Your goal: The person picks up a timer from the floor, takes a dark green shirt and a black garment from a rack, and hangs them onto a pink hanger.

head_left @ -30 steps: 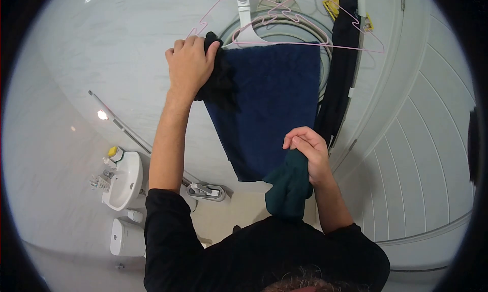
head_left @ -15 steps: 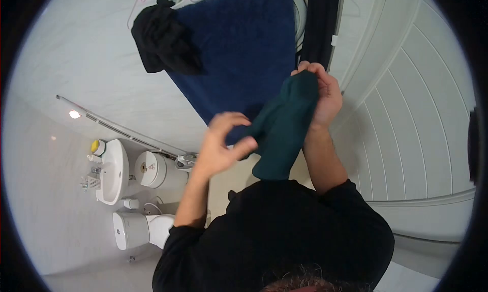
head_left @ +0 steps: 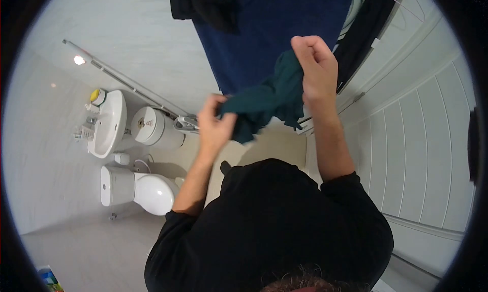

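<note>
Head view: the green cloth is up in the air, stretched between both hands, in front of the hanging navy towel! Right hand: fingers curled closed, gripping its upper end. Left hand: fingers part-bent around the lower end, though blur hides whether they've closed on it.

Pale wall, white sink, toilet
</note>
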The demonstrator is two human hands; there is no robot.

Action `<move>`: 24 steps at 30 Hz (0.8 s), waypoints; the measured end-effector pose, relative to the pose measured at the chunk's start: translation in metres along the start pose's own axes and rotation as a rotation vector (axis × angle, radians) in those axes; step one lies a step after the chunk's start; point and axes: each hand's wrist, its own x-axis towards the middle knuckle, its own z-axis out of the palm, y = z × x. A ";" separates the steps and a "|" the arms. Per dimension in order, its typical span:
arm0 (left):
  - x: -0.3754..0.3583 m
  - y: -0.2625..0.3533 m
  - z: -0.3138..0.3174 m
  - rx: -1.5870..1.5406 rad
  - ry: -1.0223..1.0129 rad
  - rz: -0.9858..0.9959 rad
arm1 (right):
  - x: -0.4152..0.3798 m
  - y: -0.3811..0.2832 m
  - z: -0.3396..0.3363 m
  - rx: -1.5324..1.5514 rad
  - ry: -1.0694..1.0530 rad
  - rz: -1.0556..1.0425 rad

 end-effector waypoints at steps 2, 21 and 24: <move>0.017 0.014 -0.034 0.049 0.101 -0.009 | 0.002 0.003 -0.009 -0.066 -0.101 0.056; 0.065 -0.002 -0.079 0.722 0.478 0.399 | -0.049 0.069 0.025 0.534 -0.578 0.678; -0.004 -0.030 -0.059 0.119 0.183 -0.261 | -0.047 0.075 0.036 0.671 -0.509 0.707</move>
